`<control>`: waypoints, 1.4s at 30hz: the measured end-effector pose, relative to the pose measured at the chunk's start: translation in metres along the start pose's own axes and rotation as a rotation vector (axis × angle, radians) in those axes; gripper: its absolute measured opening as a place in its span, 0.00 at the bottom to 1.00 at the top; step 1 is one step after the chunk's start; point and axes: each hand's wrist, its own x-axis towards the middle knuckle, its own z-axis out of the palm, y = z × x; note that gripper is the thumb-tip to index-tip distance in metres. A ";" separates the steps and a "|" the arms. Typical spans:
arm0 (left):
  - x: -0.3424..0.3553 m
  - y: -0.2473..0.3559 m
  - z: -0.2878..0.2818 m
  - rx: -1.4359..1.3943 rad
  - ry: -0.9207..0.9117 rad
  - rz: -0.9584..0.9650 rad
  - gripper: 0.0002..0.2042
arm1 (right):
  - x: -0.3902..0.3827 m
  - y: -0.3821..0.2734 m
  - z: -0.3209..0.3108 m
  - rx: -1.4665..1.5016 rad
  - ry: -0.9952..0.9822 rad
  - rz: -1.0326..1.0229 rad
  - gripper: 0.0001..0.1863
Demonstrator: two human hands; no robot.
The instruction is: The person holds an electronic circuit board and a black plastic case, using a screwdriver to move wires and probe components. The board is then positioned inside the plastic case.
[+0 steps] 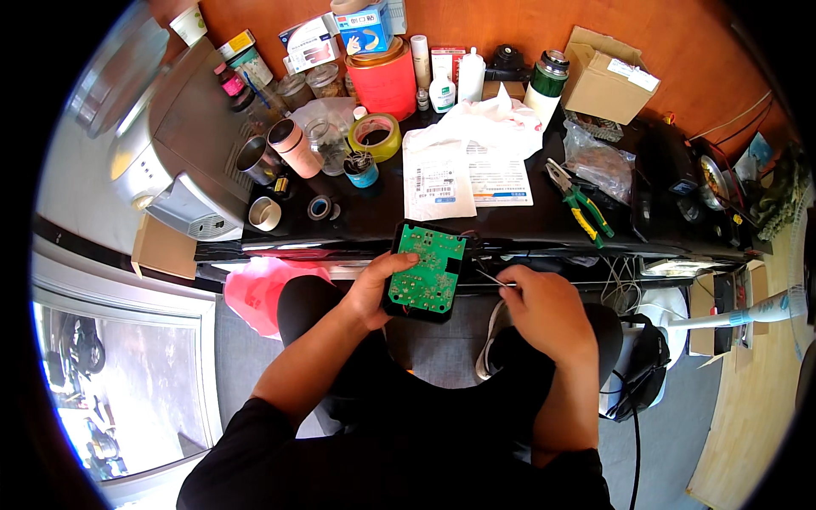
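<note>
The left hand [371, 291] has its grip clamped on a black case [418, 314] with a green circuit board [429, 276], thumb on the board, above the lap by the front edge of the worktop [374, 221]. The right hand [551, 313] has its grip closed around a thin metal tool [492, 279] pointing toward the board's right side. Pliers [580, 206] lie beyond, right of some papers [438, 180].

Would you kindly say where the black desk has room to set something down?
Two patches look bare: left of the white papers, in front of the blue container; and between those papers and the pliers. It is crowded around the red tub.
</note>
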 end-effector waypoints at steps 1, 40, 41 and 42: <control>-0.001 -0.001 -0.002 0.010 -0.010 0.014 0.26 | -0.001 0.004 -0.008 0.110 0.039 0.042 0.07; -0.015 0.003 0.005 0.428 -0.347 0.381 0.41 | 0.003 -0.001 -0.012 0.800 0.171 -0.275 0.13; -0.016 0.005 0.007 0.437 -0.354 0.376 0.41 | 0.003 -0.001 -0.012 0.786 0.170 -0.268 0.13; -0.016 0.005 0.008 0.447 -0.362 0.370 0.41 | 0.002 -0.001 -0.013 0.773 0.170 -0.262 0.13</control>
